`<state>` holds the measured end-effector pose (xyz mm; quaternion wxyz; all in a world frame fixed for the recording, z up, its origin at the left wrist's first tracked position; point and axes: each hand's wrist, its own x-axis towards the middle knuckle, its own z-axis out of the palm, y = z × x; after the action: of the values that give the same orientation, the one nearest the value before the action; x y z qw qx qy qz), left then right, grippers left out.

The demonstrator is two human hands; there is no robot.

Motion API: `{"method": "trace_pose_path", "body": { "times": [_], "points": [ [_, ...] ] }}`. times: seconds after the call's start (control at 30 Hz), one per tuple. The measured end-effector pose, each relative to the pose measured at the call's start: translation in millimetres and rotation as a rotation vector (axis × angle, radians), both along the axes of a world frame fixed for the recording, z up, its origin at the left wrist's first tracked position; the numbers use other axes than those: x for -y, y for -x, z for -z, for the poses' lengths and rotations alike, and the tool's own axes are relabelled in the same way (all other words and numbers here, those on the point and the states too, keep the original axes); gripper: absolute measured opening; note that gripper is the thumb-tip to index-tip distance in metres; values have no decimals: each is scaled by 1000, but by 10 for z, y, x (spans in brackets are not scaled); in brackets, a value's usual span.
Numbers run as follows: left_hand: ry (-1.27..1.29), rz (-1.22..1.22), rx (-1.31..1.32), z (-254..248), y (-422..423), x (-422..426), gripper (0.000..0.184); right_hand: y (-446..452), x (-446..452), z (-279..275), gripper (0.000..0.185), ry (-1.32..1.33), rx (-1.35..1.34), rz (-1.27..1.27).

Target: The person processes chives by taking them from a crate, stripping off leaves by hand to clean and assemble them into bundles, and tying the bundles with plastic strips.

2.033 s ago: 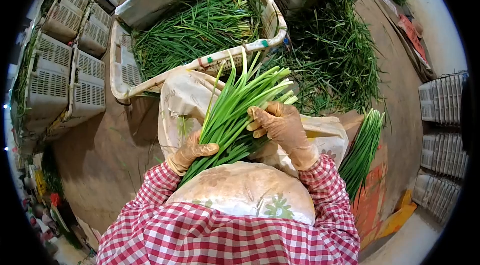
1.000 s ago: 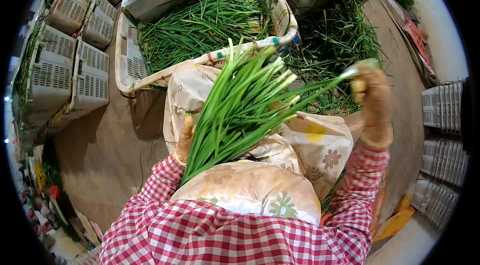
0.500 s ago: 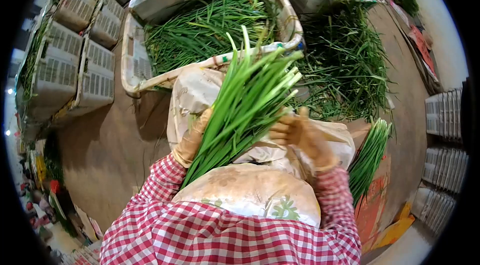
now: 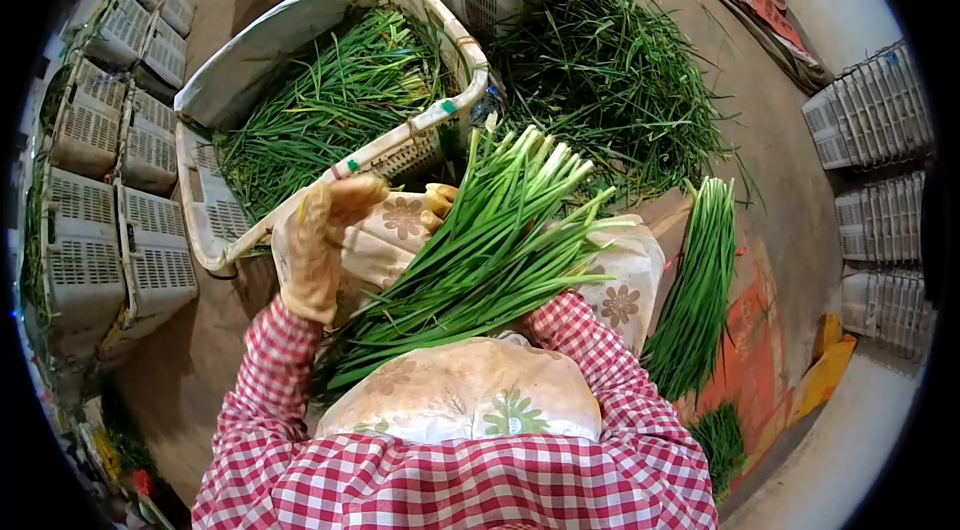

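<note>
A bunch of green stalks with pale ends [image 4: 480, 240] lies slanted across my lap, its pale ends up and to the right. My right hand [image 4: 440, 202] is mostly hidden beneath it; only gloved fingertips show at the bunch's upper left side, curled round it. My left hand [image 4: 322, 240], in a tan glove, is raised left of the bunch, holding nothing, its fingers stretched out and slightly blurred. Below the bunch is a stained, flower-printed apron [image 4: 465, 390].
Ahead stands a white crate [image 4: 225, 255] of green stalks. A loose heap of greens [image 4: 620, 80] lies right of it. Another bunch [image 4: 695, 280] rests at my right. Stacked crates stand left [image 4: 85, 250] and right [image 4: 880, 220]. A yellow sheet [image 4: 825, 370] is lower right.
My left hand has let go of the bunch and lifted left. My right hand has gone from the bunch's right side to beneath it. The view has shifted, with the crate now further left.
</note>
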<state>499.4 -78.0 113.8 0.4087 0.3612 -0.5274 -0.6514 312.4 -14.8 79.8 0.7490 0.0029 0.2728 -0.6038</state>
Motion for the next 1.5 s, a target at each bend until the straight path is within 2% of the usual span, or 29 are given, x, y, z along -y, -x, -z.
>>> {"method": "trace_pose_path", "body": {
  "times": [0.07, 0.13, 0.17, 0.23, 0.27, 0.3, 0.37, 0.4, 0.43, 0.47, 0.5, 0.57, 0.63, 0.7, 0.83, 0.9, 0.97, 1.0, 1.03, 1.07, 1.1, 1.13, 1.17, 1.2, 1.27, 1.3, 1.37, 1.43, 1.5],
  "points": [
    [-417, 93, -105, 59, 201, 15, 76, 12, 6, 7, 60, 12, 18, -3],
    [-662, 405, -322, 530, 188, -7, 74, 19, 27, 19, 59, 26, 44, -6],
    [-719, 340, -278, 678, 185, -111, 72, 43, 37, 22, 59, 43, 59, -9],
    [-680, 584, -421, 797, 96, -395, 77, 158, 122, 54, 58, 114, 111, -19],
    [-828, 682, -441, 838, 42, -476, 84, 265, 191, 89, 58, 204, 149, -31],
    [-814, 697, -247, 550, 53, -488, 90, 433, 288, 139, 57, 368, 194, -61],
    [-649, 779, -140, 603, 19, -466, 96, 925, 494, 168, 56, 632, 177, -51],
    [-576, 735, -128, 535, -9, -465, 88, 1255, 564, 127, 44, 497, -215, 83],
    [-580, 721, -126, 636, -127, -476, 88, 1372, 508, -175, 33, 215, -95, 283],
    [-704, 679, -67, 850, -322, -462, 86, 1496, 497, -329, 27, 340, -117, 347],
    [-685, 683, 9, 857, -396, -449, 83, 1661, 453, -423, 24, 396, -328, 347],
    [-652, 697, 159, 872, -543, -426, 76, 1496, 226, -883, 26, 342, -790, 254],
    [-426, 538, 147, 140, -238, -539, 76, 1017, 94, -1109, 26, 144, -1055, -25],
    [-519, 498, 107, 102, -221, -592, 78, 638, -17, -771, 27, 175, -1305, -268],
    [-473, 496, 86, 265, -292, -671, 79, 385, -80, -618, 37, 62, -1430, -441],
    [-403, 447, 59, 298, -347, -695, 80, 439, -89, -518, 39, 288, -1452, -362],
    [-505, 432, 95, 264, -372, -741, 79, 630, -75, -533, 27, 308, -1247, -354],
    [-491, 463, 88, 262, -358, -734, 77, 853, -17, -324, 21, 571, -1530, -262],
    [-478, 494, 81, 264, -353, -728, 74, 1030, 54, -443, 15, 670, -1935, -145],
    [-511, 534, 79, 272, -361, -726, 70, 1229, 192, -459, 12, 804, -2078, 20],
    [-515, 536, 76, 277, -362, -734, 70, 1409, 302, -554, 15, 755, -2362, 176],
    [-504, 526, 97, 277, -356, -738, 69, 1546, 379, -657, 18, 343, -2683, 21],
    [-488, 515, 116, 283, -345, -729, 69, 1600, 411, -733, 17, 505, -2694, 360],
    [-353, 512, 164, 322, -339, -738, 64, 1553, 434, -741, 17, 560, -2667, 403],
    [-341, 524, 190, 232, -308, -756, 61, 1228, 354, -661, 20, 712, -2166, 333],
    [-332, 540, 220, 200, -295, -761, 57, 1032, 283, -679, 17, 607, -1936, 43],
    [-321, 572, 286, 123, -275, -773, 53, 832, 286, -634, 39, 527, -2032, -408],
    [-278, 574, 388, -84, -191, -792, 53, 788, 288, -475, 51, 538, -1994, -432],
    [-372, 558, 312, -45, -201, -840, 53, 722, 267, -474, 44, 498, -1626, -323]
  ]
}}
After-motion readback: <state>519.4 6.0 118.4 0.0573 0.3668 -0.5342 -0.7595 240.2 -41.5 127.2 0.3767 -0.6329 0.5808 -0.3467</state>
